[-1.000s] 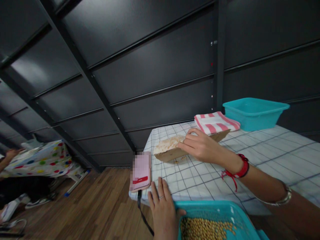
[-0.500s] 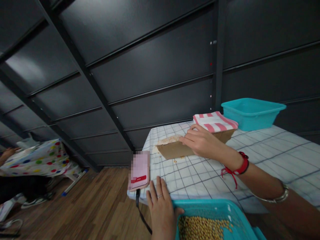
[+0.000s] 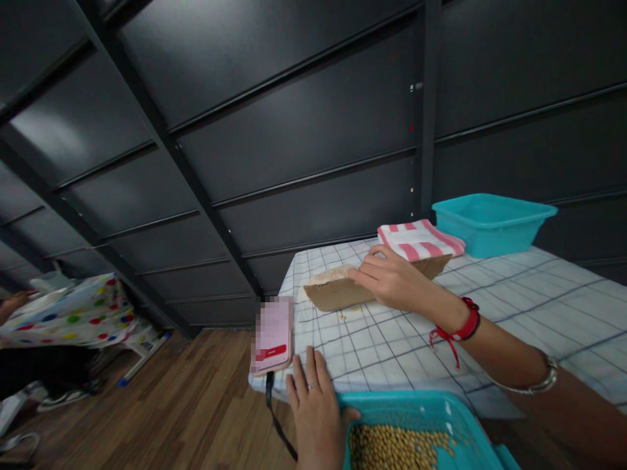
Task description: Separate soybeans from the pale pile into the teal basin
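Cardboard strip (image 3: 326,296) is standing tilted on its long edge on the bench (image 3: 382,356), which is wearing a white cloth with dark checks. The right hand (image 3: 394,281) is clasping its upper edge near the middle, that grip being clamped on the cardboard from above. A red bracelet (image 3: 471,320) and a silver bangle (image 3: 543,386) are circling this arm. Behind the strip's left part, a pale grainy layer (image 3: 333,273) is showing; whether it is clinging to the cardboard or lying on the cloth, I cannot tell. A few loose bits (image 3: 343,317) are lying just in front.

The left hand (image 3: 318,411) is resting at the near edge, fingers stretching forward, thumb reaching over the left rim of a turquoise tray (image 3: 401,395) holding yellowish beans (image 3: 392,447). Whether that grip is pinching the rim, I cannot tell.

Near those fingertips, a pink phone (image 3: 275,331) is lying at the bench's left edge, a black cable (image 3: 270,395) hanging from it. Beyond the strip, a folded pink-and-white towel (image 3: 424,240) is lying beside a turquoise tub (image 3: 504,243).
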### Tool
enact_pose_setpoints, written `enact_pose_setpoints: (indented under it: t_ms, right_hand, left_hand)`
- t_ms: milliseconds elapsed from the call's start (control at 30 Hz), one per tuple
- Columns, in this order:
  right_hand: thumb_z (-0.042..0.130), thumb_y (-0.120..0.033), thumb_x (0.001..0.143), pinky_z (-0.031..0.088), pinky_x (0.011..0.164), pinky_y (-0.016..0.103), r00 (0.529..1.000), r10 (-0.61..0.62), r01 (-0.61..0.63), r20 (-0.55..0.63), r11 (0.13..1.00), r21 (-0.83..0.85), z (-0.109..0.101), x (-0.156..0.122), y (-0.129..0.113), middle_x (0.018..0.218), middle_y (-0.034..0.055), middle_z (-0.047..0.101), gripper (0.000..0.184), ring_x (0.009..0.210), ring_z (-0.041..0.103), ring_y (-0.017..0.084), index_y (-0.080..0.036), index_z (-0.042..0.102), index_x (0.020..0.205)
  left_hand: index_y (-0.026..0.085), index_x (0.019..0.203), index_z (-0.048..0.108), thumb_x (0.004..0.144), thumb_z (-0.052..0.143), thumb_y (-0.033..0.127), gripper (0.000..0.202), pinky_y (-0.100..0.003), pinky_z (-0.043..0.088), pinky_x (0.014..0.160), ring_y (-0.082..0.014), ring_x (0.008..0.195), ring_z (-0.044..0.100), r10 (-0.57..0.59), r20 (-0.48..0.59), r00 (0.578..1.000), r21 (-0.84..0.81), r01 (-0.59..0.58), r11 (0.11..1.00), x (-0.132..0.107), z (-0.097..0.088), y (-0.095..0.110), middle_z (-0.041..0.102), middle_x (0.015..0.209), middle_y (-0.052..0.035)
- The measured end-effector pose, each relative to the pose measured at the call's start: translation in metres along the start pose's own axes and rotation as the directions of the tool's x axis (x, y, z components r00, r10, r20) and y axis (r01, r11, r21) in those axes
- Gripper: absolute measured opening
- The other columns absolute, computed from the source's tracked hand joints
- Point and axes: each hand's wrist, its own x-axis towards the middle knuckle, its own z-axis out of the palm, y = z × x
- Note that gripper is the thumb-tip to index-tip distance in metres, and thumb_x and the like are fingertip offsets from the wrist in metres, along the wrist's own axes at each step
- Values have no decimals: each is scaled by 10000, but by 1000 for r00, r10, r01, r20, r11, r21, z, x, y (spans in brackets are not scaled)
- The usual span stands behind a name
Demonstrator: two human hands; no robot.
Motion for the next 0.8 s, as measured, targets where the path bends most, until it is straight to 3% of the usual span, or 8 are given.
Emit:
enact_pose_setpoints:
  t_ms: [233, 433, 800]
  right_hand:
    - [308, -64, 859, 311, 732, 318, 1000, -30, 30, 3, 998, 62, -1, 0, -4, 631, 26, 559, 300, 639, 424, 156, -121, 603, 852]
    - [332, -50, 836, 315, 721, 318, 999, -23, 21, 22, 995, 94, -5, 1, -6, 634, 28, 566, 279, 642, 430, 159, -126, 601, 823]
    - [351, -79, 854, 314, 724, 318, 991, -16, -7, 133, 985, 171, -34, 7, -14, 625, 17, 547, 252, 621, 438, 147, -132, 586, 780]
  left_hand:
    - [93, 1242, 427, 471, 756, 364, 881, -534, 337, 986, -388, 1248, 309, 4, -22, 1000, 16, -4, 1000, 0, -5, 2, 420, 1346, -165]
    - [100, 1261, 402, 479, 746, 404, 907, -546, 331, 984, -391, 1254, 295, 16, -22, 1000, 0, -16, 1000, -1, 2, 0, 406, 1353, -178]
    - [126, 1264, 404, 563, 672, 373, 790, -536, 312, 989, -372, 1258, 300, 13, -3, 1000, 8, -13, 1000, 0, 2, 0, 408, 1359, -152]
